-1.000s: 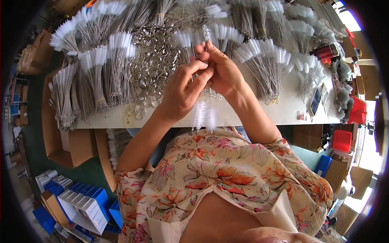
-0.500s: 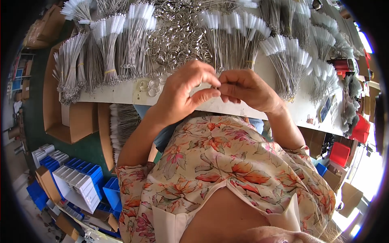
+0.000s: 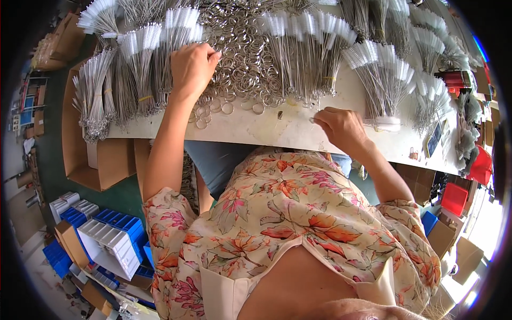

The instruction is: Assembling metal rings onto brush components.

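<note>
My left hand (image 3: 193, 68) is closed above the boundary between a standing bundle of white-bristled wire brushes (image 3: 180, 25) and a wide heap of metal split rings (image 3: 240, 58). Whatever its curled fingers hold, if anything, is hidden. Over the table's near edge, my right hand (image 3: 344, 128) has its fingers curled and thumb pressed in; I cannot make out what is in it. A whitish blurred shape (image 3: 386, 124), perhaps a brush head, shows just right of that hand. Several loose rings (image 3: 201, 114) lie at the heap's near edge.
More brush bundles (image 3: 381, 80) line the white table (image 3: 256, 130) on both sides. A dark phone (image 3: 434, 140) lies near the right edge. An open cardboard box (image 3: 98, 170) stands on the left, with blue and white plastic bins (image 3: 112, 245) below. Red bins (image 3: 454, 200) are at right.
My hands were together at the centre and have parted. The left has moved up and left to the brushes and rings; the right has moved right and down. The whitish shape has appeared beside it.
</note>
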A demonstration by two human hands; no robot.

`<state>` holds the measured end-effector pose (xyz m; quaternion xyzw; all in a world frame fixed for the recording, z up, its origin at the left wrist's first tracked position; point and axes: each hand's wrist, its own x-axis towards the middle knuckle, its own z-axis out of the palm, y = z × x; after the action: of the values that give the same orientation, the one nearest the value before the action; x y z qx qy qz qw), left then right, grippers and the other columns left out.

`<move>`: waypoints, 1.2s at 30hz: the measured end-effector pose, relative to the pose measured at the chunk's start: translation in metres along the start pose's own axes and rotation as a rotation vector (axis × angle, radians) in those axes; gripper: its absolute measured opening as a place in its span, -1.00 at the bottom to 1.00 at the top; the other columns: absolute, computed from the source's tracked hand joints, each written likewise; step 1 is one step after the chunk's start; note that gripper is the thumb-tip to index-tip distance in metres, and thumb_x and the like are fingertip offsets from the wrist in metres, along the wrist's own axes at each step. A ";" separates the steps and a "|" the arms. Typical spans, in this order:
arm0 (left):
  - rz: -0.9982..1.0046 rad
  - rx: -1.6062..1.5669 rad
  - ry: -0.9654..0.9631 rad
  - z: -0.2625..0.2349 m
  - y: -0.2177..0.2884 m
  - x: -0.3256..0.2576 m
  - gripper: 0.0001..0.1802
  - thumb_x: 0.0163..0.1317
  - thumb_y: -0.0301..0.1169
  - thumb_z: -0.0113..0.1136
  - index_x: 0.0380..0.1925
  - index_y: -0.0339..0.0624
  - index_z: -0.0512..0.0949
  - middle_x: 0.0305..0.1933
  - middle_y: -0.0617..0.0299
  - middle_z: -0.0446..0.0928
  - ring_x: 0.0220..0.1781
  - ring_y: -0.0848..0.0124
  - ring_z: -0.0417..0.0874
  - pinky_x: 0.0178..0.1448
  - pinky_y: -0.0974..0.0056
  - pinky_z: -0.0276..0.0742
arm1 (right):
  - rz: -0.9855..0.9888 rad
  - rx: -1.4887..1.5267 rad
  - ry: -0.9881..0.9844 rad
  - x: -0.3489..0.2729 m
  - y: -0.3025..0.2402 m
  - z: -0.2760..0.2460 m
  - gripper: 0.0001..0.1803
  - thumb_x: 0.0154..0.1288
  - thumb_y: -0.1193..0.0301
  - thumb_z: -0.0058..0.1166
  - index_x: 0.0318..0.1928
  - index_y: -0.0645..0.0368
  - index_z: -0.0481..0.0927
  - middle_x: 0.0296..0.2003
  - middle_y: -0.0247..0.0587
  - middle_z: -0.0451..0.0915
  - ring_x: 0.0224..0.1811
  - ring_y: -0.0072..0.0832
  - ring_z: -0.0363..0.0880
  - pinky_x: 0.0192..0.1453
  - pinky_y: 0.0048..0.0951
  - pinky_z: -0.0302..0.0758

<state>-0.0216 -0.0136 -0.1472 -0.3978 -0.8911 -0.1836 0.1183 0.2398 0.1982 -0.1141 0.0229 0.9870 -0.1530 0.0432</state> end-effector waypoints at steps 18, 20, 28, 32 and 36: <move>-0.339 -1.014 0.085 -0.043 0.079 0.004 -0.85 0.26 -0.42 0.07 -0.34 -0.29 0.54 -0.49 0.28 0.57 -0.51 0.61 0.52 -0.41 0.51 0.41 | 0.017 1.100 0.249 0.093 -0.039 -0.047 -0.75 0.23 0.33 0.05 -0.26 0.30 0.60 -0.39 -0.26 0.63 -0.35 -0.66 0.53 -0.29 -0.57 0.43; -0.300 -1.024 0.094 -0.046 0.093 -0.001 -0.86 0.26 -0.43 0.07 -0.34 -0.29 0.54 -0.49 0.28 0.57 -0.53 0.62 0.51 -0.44 0.51 0.39 | 0.023 1.213 0.231 0.093 -0.045 -0.046 -0.77 0.22 0.38 0.08 -0.28 0.34 0.59 -0.40 -0.24 0.63 -0.34 -0.63 0.54 -0.26 -0.58 0.45; -0.254 -1.742 -0.032 -0.071 0.096 -0.010 -0.85 0.22 -0.51 0.09 -0.22 -0.32 0.53 -0.28 0.13 0.58 -0.31 0.53 0.59 -0.28 0.48 0.59 | -0.518 0.440 0.809 0.079 -0.065 -0.047 -0.88 -0.09 0.53 0.16 -0.42 0.18 0.61 -0.36 -0.38 0.54 -0.45 -0.49 0.57 -0.48 -0.50 0.51; -0.117 -1.658 -0.152 -0.096 0.094 -0.012 -0.76 0.18 -0.58 0.11 -0.12 -0.35 0.51 -0.18 0.10 0.58 -0.19 0.46 0.60 -0.15 0.45 0.57 | -0.712 0.099 0.948 0.082 -0.062 -0.050 -0.83 -0.16 0.46 0.20 -0.42 0.13 0.61 -0.37 -0.48 0.54 -0.51 -0.63 0.53 -0.58 -0.56 0.44; -0.047 -1.402 -0.169 -0.110 0.087 -0.018 -0.71 0.13 -0.63 0.12 -0.09 -0.38 0.50 -0.17 0.11 0.57 -0.16 0.45 0.59 -0.09 0.41 0.55 | -0.756 0.057 0.916 0.085 -0.066 -0.051 -0.81 -0.18 0.45 0.22 -0.43 0.14 0.61 -0.39 -0.49 0.53 -0.55 -0.63 0.50 -0.59 -0.57 0.43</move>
<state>0.0627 -0.0183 -0.0336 -0.3736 -0.5773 -0.6854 -0.2396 0.1478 0.1537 -0.0539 -0.2653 0.8404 -0.1586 -0.4451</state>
